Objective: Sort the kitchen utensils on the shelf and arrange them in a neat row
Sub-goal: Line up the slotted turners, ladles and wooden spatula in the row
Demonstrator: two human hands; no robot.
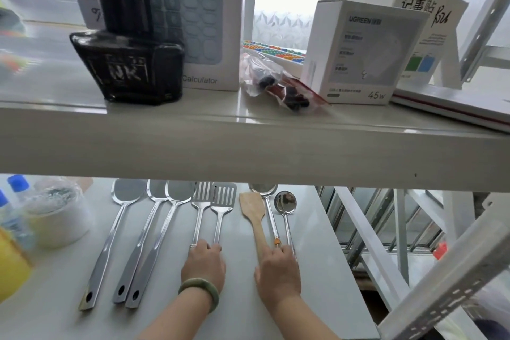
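On the white lower shelf (320, 232) the utensils lie side by side, heads away from me. At the left are three solid steel spatulas (150, 226). In the middle are two slotted turners (220, 207), and my left hand (204, 265), with a green bangle on the wrist, is curled over their handle ends. To the right lie a wooden spatula (254, 215), a steel skimmer with an orange tag (270, 215) and a small ladle (285, 204). My right hand (277, 273) covers the ends of these three handles. The upper shelf hides the tops of most utensil heads.
The upper shelf's thick front edge (248, 146) hangs over the utensils; it carries an ink bottle (127, 63), a calculator box and a charger box (358, 55). A white tub (55, 215), blue-capped bottles (18, 182) and a yellow item crowd the lower left. A perforated rack post (441, 284) crosses at right.
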